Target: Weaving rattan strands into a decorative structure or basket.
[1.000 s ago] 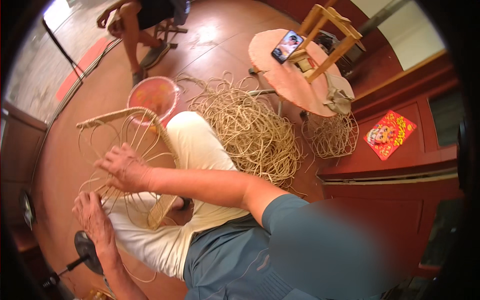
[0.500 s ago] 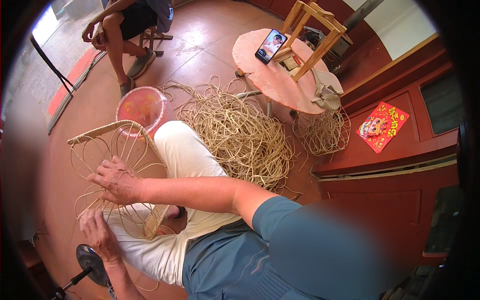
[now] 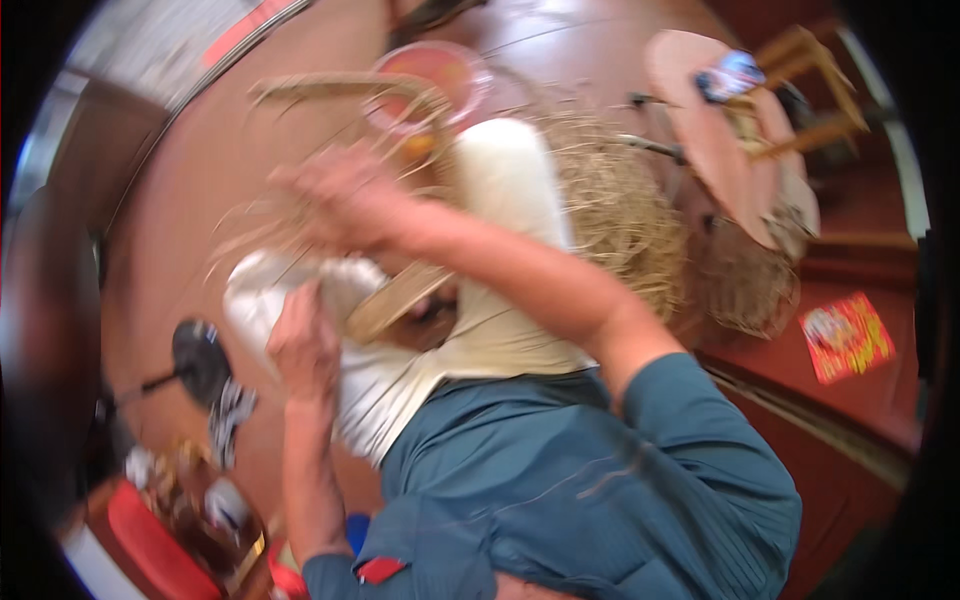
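Blue-green shirt (image 3: 500, 470), 2 short sleeves (image 3: 668, 385), pale stripe (image 3: 604, 484); cream trousers (image 3: 508, 190).

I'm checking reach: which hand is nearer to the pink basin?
Right. In the picture, the right hand is just below and left of the pink basin; the left hand is lower, by the white trousers, farther away.

Pale light is glaring off the floor (image 3: 560, 28) at the top; the lower right is looking dimmer. Motion blur is smearing the right hand (image 3: 352, 195), left hand (image 3: 305, 342), strands (image 3: 622, 220) and phone (image 3: 730, 77). Straight edges are bending toward black corners.
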{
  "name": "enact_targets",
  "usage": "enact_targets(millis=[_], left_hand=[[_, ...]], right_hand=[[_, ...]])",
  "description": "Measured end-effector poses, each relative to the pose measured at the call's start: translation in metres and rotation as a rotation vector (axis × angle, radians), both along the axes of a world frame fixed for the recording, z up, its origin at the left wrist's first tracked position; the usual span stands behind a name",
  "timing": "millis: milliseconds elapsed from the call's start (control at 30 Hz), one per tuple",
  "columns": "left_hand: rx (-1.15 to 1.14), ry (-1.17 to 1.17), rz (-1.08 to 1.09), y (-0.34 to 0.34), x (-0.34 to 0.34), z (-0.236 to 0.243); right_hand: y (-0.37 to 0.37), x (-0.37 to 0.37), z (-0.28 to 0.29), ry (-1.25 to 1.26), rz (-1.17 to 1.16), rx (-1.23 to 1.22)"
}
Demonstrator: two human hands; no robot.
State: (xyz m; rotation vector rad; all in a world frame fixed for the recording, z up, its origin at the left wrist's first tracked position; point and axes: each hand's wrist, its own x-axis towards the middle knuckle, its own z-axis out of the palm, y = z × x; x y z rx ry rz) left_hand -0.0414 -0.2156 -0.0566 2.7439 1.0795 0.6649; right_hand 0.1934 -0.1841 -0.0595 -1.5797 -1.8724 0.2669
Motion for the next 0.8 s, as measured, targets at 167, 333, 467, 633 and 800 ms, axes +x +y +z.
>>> enact_targets(millis=[167, 333, 467, 633, 800], left_hand=[[-0.155, -0.208, 0.329, 0.013, -0.006, 0.027], [0.043, -0.166, 0.318, 0.025, -0.013, 0.017], [0.183, 0.175, 0.234, 0.025, -0.01, 0.019], [0.174, 0.31, 0.24, 0.029, 0.001, 0.024], [0.352, 0.166, 0.124, 0.036, -0.009, 0.008]], right_hand=[[-0.001, 0.001, -0.003, -0.058, -0.011, 0.064], [0.006, -0.007, -0.007, -0.078, -0.006, 0.124], [0.003, -0.005, -0.002, -0.069, -0.002, 0.011], [0.004, -0.004, -0.006, -0.056, -0.008, 0.118], [0.005, -0.002, -0.006, -0.059, 0.0, 0.11]])
